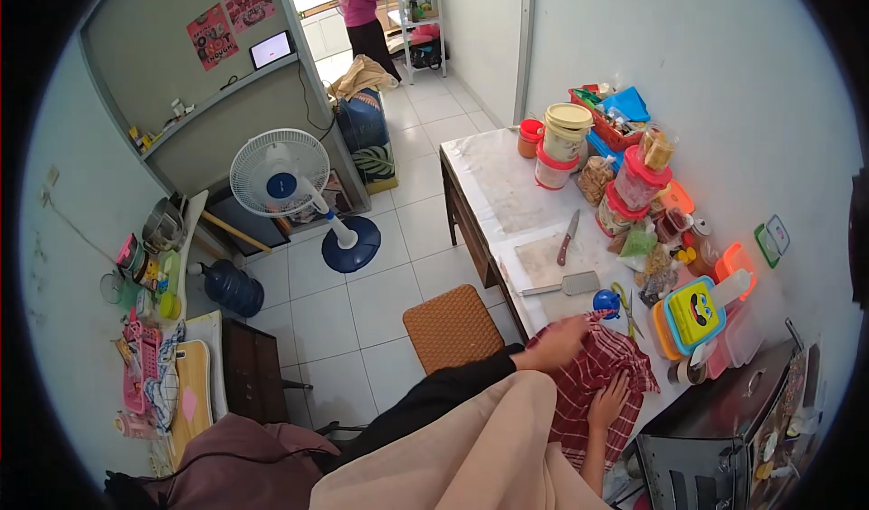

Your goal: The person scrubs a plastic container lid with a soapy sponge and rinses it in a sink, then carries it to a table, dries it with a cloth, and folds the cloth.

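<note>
A dark red plaid cloth (pixel 579 392) lies bunched over the near end of the white-covered table and hangs toward my lap. My left hand (pixel 554 343), at the end of a black sleeve, is closed on the cloth's upper edge. Flat on the cloth's lower right part rests my right hand (pixel 610 403), fingers stretched out. Just beyond the cloth are a round blue object (pixel 606 304) and green-handled scissors (pixel 625 306). Farther up lie a grater with a handle (pixel 570 284) and a knife (pixel 568 237) with a brown handle, by a cutting board (pixel 536 257).
Tubs (pixel 566 130), bags and a yellow lunch box (pixel 695 313) line the table's wall side. A dark appliance (pixel 697 465) stands at lower right. Left of the table are a woven stool (pixel 453 329) and a standing fan (pixel 281 173). Another person (pixel 362 8) stands beyond the doorway.
</note>
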The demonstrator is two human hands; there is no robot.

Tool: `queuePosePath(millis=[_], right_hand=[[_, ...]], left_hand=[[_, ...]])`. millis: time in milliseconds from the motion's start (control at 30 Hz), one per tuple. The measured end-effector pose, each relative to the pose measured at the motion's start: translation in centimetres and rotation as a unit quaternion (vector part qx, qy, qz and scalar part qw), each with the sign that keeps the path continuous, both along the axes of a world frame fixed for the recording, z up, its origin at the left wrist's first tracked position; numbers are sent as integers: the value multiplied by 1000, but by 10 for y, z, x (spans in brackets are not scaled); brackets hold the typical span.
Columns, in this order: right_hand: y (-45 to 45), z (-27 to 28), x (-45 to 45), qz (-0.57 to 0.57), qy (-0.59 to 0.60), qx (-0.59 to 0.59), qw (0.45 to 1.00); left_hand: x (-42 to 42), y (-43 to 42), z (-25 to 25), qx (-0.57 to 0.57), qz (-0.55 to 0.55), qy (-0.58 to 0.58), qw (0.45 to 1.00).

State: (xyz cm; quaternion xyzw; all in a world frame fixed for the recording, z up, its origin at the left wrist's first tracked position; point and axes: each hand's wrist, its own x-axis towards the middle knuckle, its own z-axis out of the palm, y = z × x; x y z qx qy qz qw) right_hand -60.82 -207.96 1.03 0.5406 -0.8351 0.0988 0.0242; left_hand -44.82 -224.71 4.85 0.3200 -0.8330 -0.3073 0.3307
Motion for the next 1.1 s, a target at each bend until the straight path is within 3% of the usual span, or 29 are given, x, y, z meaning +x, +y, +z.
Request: queuePosePath(millis=[67, 133, 267, 400, 500, 567, 633, 733, 867, 1100], right_hand=[[1, -9, 3, -8, 39, -22, 999], [5, -16, 10, -13, 32, -25, 999], [17, -23, 29, 3, 54, -19, 998], [30, -40, 30, 53, 62, -11, 997], [38, -20, 23, 102, 26, -5, 994], [51, -1, 7, 165, -51, 64, 983], [59, 9, -4, 165, -41, 86, 982], [57, 16, 0, 106, -47, 65, 991], [47, -16, -7, -59, 13, 36, 998], [34, -10, -9, -54, 77, 54, 994]], left_hand=[[-13, 42, -29, -154, -57, -74, 984], [-12, 73, -44, -119, -72, -156, 978], [-10, 83, -44, -129, -52, -107, 985], [-6, 74, -42, -136, -122, -129, 975], [5, 52, -24, -142, -170, -118, 968], [7, 40, -22, -198, -220, -100, 950], [5, 37, -26, -218, -209, -89, 949], [3, 45, -24, -181, -156, -106, 965], [-1, 53, -16, -140, -127, -133, 973], [-22, 54, -10, -122, -147, -139, 972]])
